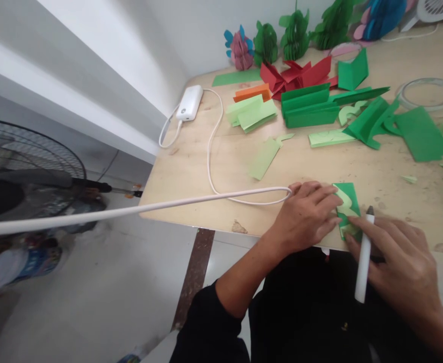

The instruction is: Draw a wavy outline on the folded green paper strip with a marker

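Observation:
At the table's front edge lies a small dark green paper (352, 192) with a light green curved cut-out (344, 202) on top of it. My left hand (308, 217) rests on the left side of these papers, its fingers bent and close together, fingertips on the paper's edge. From the right, my right hand (399, 257) touches the lower part of the cut-out with its fingertips. It holds a white pen (364, 262) between its fingers, the dark tip pointing up and away from the paper.
Folded green papers (310, 106), red papers (300, 76) and light green papers (254, 112) lie farther back. A white cable (149, 205) loops near my left hand from a white power bank (189, 103). Tape rolls (428, 94) sit at right; a fan (24, 176) stands left.

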A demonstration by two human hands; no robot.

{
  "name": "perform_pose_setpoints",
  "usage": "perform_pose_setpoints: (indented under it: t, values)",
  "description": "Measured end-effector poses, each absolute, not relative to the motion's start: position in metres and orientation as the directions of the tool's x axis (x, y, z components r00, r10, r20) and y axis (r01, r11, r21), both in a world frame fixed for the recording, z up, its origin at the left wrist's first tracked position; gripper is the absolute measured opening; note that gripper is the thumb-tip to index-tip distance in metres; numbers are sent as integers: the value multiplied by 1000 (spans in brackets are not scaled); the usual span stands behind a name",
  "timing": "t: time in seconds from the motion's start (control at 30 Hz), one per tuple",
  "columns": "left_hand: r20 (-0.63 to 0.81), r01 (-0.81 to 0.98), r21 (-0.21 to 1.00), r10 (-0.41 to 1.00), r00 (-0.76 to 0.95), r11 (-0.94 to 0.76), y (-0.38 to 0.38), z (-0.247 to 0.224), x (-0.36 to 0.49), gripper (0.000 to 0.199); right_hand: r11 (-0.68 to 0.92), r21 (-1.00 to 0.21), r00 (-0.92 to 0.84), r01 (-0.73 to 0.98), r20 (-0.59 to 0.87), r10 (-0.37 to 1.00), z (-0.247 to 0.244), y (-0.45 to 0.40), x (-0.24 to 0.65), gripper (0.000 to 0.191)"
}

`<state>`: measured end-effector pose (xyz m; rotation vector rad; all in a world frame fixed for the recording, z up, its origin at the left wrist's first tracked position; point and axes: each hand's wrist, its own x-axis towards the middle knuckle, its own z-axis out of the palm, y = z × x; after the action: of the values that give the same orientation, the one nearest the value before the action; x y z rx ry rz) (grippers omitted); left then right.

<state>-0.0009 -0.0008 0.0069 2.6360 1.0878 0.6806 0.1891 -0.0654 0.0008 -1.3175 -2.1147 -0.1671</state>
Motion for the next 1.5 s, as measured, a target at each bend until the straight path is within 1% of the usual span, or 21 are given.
perform_pose_setpoints:
  t: [0.17,0.4,0.57,0.67,0.73,0.9,1.03,1.23,1.33,1.5]
  values:
    - [309,620,350,712,631,-702,-1,7,-2,24,490,-217,-299,844,570,766,-1,-66,190,42]
    - [320,615,320,693,645,-720,0,4,-3,24,518,-184,-323,835,597,734,-1,-64,192,48]
    - [300,623,323,701,647,-713,1,4,-3,25,505,-192,-314,841,588,746,-2,-65,193,37]
    - [273,624,323,701,659,-712,2,4,-3,26,507,-200,-312,838,587,747,-3,-65,194,36]
    - [268,623,329,702,659,-710,3,5,-3,27,513,-200,-316,834,589,744,-3,-65,194,38]
    - [321,619,335,704,634,-710,0,5,-3,27,503,-204,-306,840,586,750,-4,-65,193,48]
    - [303,631,257,681,667,-732,-1,6,-5,27,510,-196,-315,837,589,744,-4,-66,194,56]
    - [253,557,99,562,787,-825,5,9,-17,33,508,-199,-316,838,581,750,-4,-66,194,59]
    - [239,521,70,521,819,-851,9,10,-24,35,497,-213,-306,841,571,762,-3,-66,193,58]
    - [257,484,57,481,838,-873,12,10,-30,36,495,-230,-301,838,562,770,-1,-68,192,59]
